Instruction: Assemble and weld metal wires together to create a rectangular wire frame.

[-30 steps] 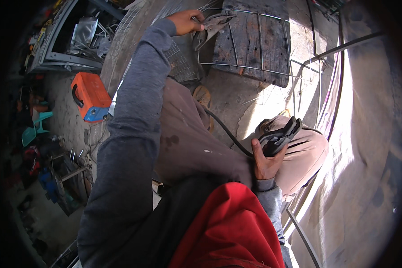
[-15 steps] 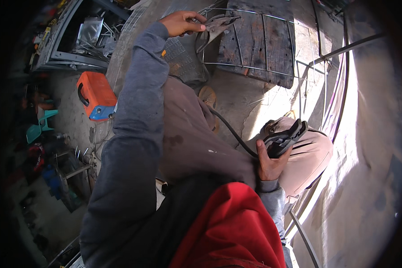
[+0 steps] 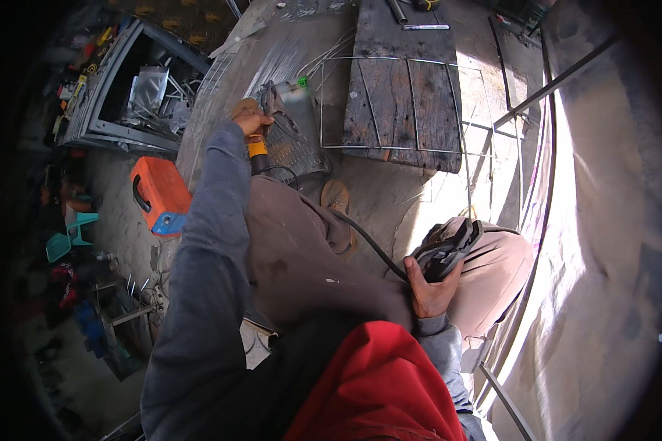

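Note:
My left hand (image 3: pixel 251 122) is closed around a grey metal spring clamp (image 3: pixel 278 109), its jaws pointing away from me over a patterned metal sheet. A yellow and black tool (image 3: pixel 258 151), partly hidden, lies just below that hand. Above my right knee, my right hand (image 3: pixel 432 290) grips a black electrode holder (image 3: pixel 449 251) from underneath. Its dark cable (image 3: pixel 371 245) runs left across my leg. A thin rod stands beyond the holder's tip; whether it is held there I cannot tell. The thin wire frame (image 3: pixel 379 149) lies across a scorched wooden board (image 3: pixel 393 110).
An orange and blue box with a handle (image 3: pixel 162 195) stands on the floor at left. Behind it is a grey metal frame with scraps (image 3: pixel 95 121). A green plastic chair (image 3: pixel 70 237) is farther left. A pale sheet (image 3: pixel 566 257) hangs at right, beside metal bars (image 3: pixel 555 92).
My left hand has brought the clamp off the wire frame, back toward me and to the left. My right hand still holds the electrode holder. The view has shifted, showing more of the board's far end.

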### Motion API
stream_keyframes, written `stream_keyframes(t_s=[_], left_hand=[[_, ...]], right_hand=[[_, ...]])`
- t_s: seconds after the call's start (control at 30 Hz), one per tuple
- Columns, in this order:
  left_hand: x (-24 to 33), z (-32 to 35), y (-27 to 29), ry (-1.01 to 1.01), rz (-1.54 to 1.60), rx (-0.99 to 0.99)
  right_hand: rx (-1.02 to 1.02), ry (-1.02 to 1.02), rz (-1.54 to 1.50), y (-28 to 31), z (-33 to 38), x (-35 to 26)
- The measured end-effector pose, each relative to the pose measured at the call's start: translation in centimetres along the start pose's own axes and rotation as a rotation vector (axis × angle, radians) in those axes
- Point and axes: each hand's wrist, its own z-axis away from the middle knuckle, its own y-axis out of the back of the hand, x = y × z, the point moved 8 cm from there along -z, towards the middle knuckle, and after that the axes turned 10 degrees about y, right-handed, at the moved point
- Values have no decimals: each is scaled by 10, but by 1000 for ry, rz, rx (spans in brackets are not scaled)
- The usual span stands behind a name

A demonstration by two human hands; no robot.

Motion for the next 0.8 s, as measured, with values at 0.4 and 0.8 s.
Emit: stream_keyframes(t_s=[0.4, 0.8], left_hand=[[-37, -15, -25, 277, 58, 41], [55, 131, -5, -638, 549, 465]], right_hand=[[-1, 65, 9, -4, -2, 0], [121, 141, 318, 10, 3, 34]])
